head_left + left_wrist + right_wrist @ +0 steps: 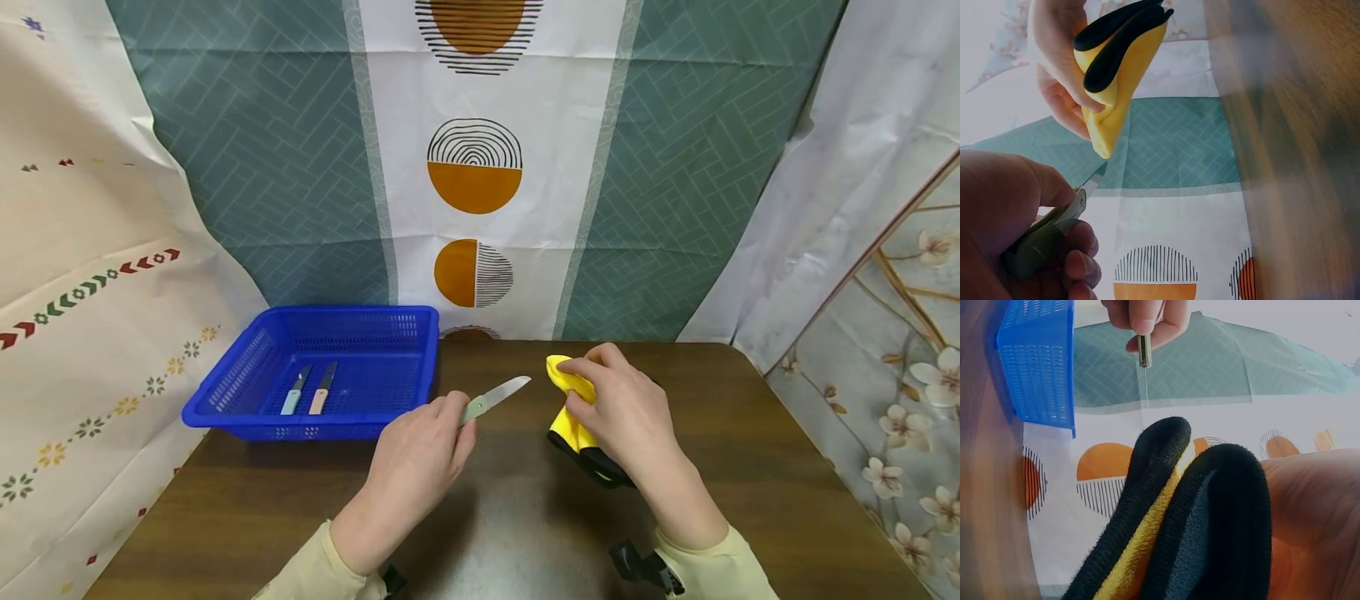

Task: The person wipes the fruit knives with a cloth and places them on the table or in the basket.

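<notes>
My left hand grips a small folding knife by its pale green handle, the bare blade extended toward the right. Across from it, my right hand pinches a folded yellow cloth with black edging between thumb and fingers. In the left wrist view the knife tip stands close below the lower end of the yellow cloth. The right wrist view shows the thick black edges of the cloth up close, with the thin blade beyond them.
A blue plastic basket stands at the back left of the dark wooden table. Two more small knives lie in it with blades out: one with a light blue handle, another with a peach handle. Patterned curtains hang behind and beside the table.
</notes>
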Tool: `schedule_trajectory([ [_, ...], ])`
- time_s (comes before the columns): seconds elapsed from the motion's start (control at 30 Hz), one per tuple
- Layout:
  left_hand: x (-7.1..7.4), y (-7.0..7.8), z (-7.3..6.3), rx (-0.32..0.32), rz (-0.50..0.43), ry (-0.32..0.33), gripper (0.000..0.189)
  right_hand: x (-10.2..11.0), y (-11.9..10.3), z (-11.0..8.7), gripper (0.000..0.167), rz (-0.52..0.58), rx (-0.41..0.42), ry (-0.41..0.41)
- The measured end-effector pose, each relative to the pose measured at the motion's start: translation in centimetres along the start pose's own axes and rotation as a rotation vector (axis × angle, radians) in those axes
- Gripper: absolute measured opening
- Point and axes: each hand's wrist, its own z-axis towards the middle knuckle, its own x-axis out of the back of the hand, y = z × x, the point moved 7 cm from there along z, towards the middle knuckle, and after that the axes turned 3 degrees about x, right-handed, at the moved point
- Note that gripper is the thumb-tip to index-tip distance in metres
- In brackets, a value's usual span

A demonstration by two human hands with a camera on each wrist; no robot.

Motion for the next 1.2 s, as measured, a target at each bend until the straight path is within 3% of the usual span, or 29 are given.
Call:
schedule_trajectory([
  [0.47, 0.1, -1.3, 0.1, 0.062, 0.005, -0.003, 0.018, -0.1, 0.2, -0.2, 0.037, -0.006, 0.008, -0.009],
  [0.63, 0.4, -1.7, 0.2, 0.044, 0.027, 0.008, 0.019, -0.1, 0.4, -0.3, 0.037, -0.024, 0.027, -0.002],
  [1.2, 1.4, -4.3, 0.7, 0.074, 0.05, -0.06, 0.019, -0.8, 1.2, -0.7, 0.036, -0.041, 0.104, -0.045],
])
